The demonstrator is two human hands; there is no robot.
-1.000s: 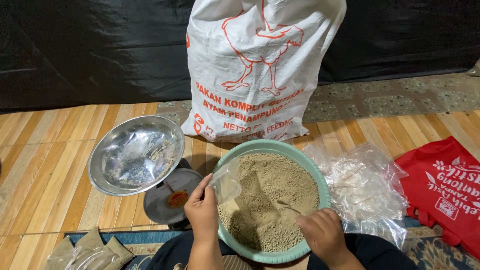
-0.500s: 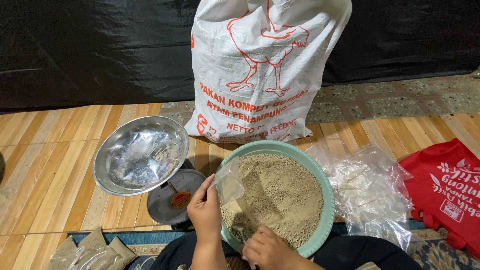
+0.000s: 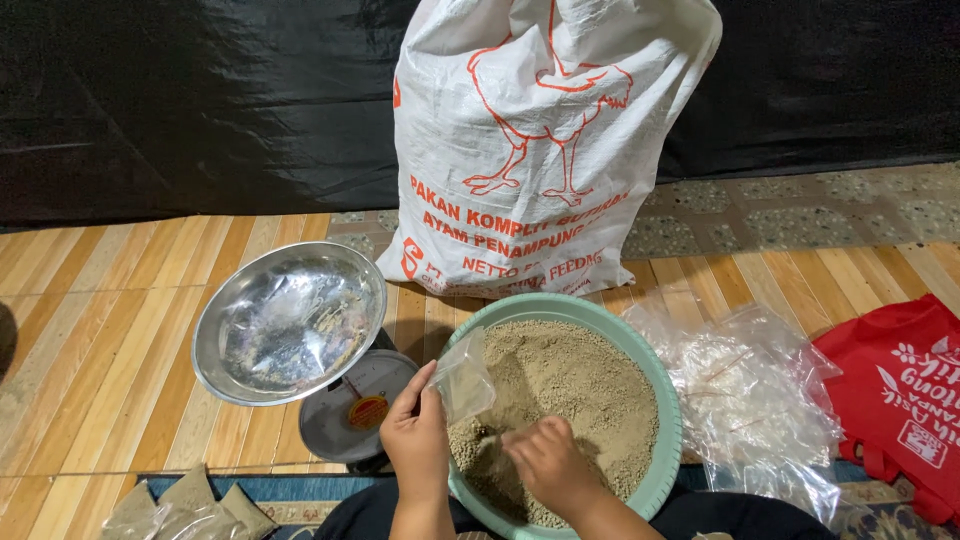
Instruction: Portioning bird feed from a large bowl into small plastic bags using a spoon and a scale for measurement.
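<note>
I see the small clear bag [image 3: 462,383] at lower centre of the frame, held over the near-left rim of the green basin [image 3: 668,440]. My left hand [image 3: 418,440] pinches the bag's edge btw thumb and fingers, closed on the plastic, mouth of the bag tilted toward the feed. My right hand [image 3: 548,462] is just beside it, lower centre, curled with knuckles up and dug into the brown pellet feed [image 3: 580,390]; can't tell what, if anything, it's got hold of under there. Feed fills most of the basin, heaped toward the far side.

Left of the basin, touching-close: a scale [image 3: 350,415] w/ a shiny metal pan [image 3: 288,322] on top, tilted a bit. Above, upper centre, a big white sack [image 3: 540,150] with an orange chicken drawing stands upright against a black backdrop. Right of the basin, a loose pile of clear bags [image 3: 750,390] on the wood floor, then a red cloth bag [image 3: 900,400] at the right edge. Bottom left corner: a few filled packets [image 3: 185,505] lying together.
</note>
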